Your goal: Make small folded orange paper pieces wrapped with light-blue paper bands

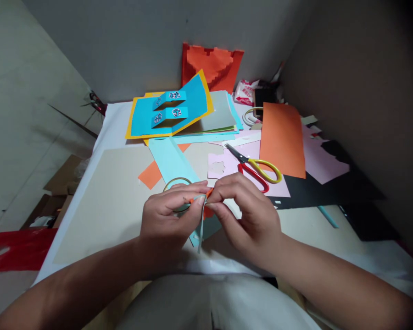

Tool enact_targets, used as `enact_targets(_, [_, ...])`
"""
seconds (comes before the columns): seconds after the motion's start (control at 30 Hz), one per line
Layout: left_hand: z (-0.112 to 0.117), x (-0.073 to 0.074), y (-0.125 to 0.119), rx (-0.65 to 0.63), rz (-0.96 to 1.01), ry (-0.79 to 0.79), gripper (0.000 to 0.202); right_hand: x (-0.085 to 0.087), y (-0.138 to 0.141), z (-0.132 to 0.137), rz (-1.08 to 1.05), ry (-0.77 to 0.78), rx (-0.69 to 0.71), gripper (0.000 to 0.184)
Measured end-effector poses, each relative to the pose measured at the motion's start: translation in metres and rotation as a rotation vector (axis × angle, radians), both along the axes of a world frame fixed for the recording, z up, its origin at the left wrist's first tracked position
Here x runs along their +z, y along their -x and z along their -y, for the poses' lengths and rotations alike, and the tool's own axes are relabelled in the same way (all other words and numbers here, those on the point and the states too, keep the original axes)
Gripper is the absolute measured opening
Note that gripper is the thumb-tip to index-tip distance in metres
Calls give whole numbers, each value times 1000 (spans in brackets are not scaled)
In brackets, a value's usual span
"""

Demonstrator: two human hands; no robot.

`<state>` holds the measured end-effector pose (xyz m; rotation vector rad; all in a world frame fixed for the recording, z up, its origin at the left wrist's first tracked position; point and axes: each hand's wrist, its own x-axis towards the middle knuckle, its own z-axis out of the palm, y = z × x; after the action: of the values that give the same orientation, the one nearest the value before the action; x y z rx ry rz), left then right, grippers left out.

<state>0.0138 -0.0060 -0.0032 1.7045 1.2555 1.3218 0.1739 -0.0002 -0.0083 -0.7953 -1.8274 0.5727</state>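
Observation:
My left hand (170,213) and my right hand (248,213) meet at the table's near middle. Both pinch a small folded paper piece (203,215), light blue with an orange bit at the top, held on edge between the fingertips. Its blue lower end hangs down between my hands. A roll of clear tape (175,183) lies just behind my left fingers, partly hidden by them. Scissors (256,167) with red and yellow handles lie shut on pink paper just beyond my right hand.
A grey card sheet (106,201) covers the table's left part. A light blue strip (170,160), an orange sheet (282,140), black paper (333,185) and pink paper surround the hands. A blue and yellow pop-up card (172,110) and an orange stepped card (213,66) stand at the back.

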Motion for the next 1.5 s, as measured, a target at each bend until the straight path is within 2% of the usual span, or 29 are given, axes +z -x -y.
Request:
enact_targets(0.27, [-1, -1, 2, 0, 27, -8, 22, 0, -1, 0, 52, 21, 71, 16])
enact_targets(0.4, [-3, 0, 7, 12, -5, 28, 18, 0, -2, 2, 76, -23, 117, 18])
enact_targets(0.63, [-5, 3, 10, 113, 2, 44, 21, 3, -5, 2, 117, -81, 201, 21])
enact_targets(0.8, [-9, 0, 15, 129, -19, -102, 22, 7, -9, 1, 106, -135, 260, 23])
enact_targets(0.9, [-11, -2, 20, 184, -46, -207, 22, 7, -10, 0, 70, -154, 252, 22])
enact_targets(1.07, [-11, 0, 21, 192, -167, -358, 20, 3, -7, 2, -121, 16, 119, 22])
enact_targets(1.17, [-10, 4, 19, 172, -277, -473, 18, 1, -8, 5, -232, 127, 93, 22])
enact_targets(1.23, [-9, 7, 18, 167, -362, -533, 16, 1, -8, 6, -268, 134, 94, 26])
enact_targets(1.4, [-6, 13, 16, 152, -614, -551, 14, 4, -8, 6, -202, 67, 133, 53])
enact_targets(1.5, [-6, 13, 15, 131, -659, -586, 13, 3, -6, 6, -122, 53, 91, 53])
